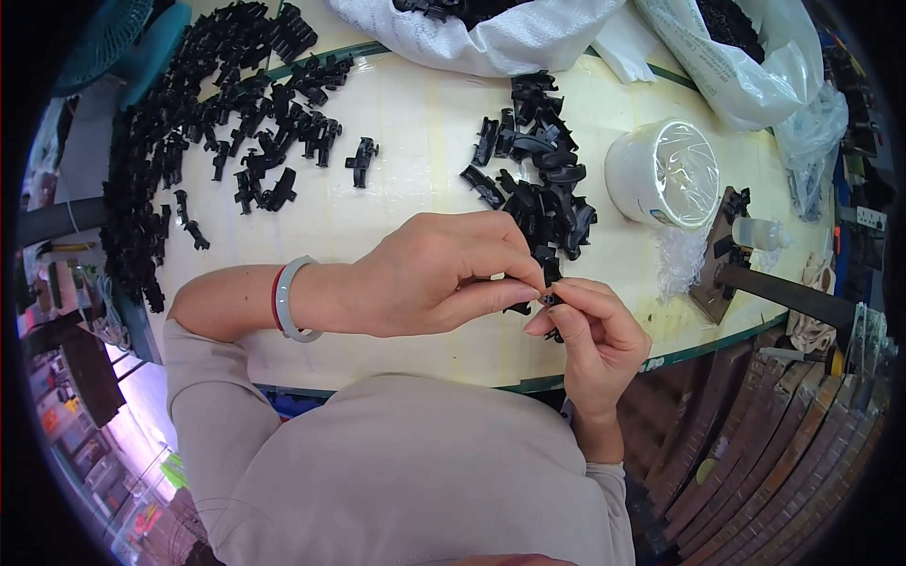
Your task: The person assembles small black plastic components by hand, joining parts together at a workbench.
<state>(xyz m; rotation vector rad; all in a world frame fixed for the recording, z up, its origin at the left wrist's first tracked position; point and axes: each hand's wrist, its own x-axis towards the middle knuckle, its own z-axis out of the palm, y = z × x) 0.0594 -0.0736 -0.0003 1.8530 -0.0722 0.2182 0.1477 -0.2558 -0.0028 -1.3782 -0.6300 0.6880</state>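
Observation:
My left hand (pixel 453 269), with a pale bangle and a red cord at its wrist, reaches across to the right and pinches at a small black plastic part (pixel 553 304). From the other side my right hand (pixel 599 335) grips the same part between thumb and fingers. The fingertips of both hands nearly meet and cover most of it. Just beyond them lies a pile of curved black plastic pieces (pixel 557 174). A single black part (pixel 361 162) lies apart on the table, left of that pile.
Many black parts (pixel 226 104) spread over the table's left side. White sacks (pixel 528 38) of black pieces stand at the far edge. A white tub (pixel 651 174) lined with clear plastic, a bottle (pixel 760 234) and a lever fixture (pixel 717 264) occupy the right.

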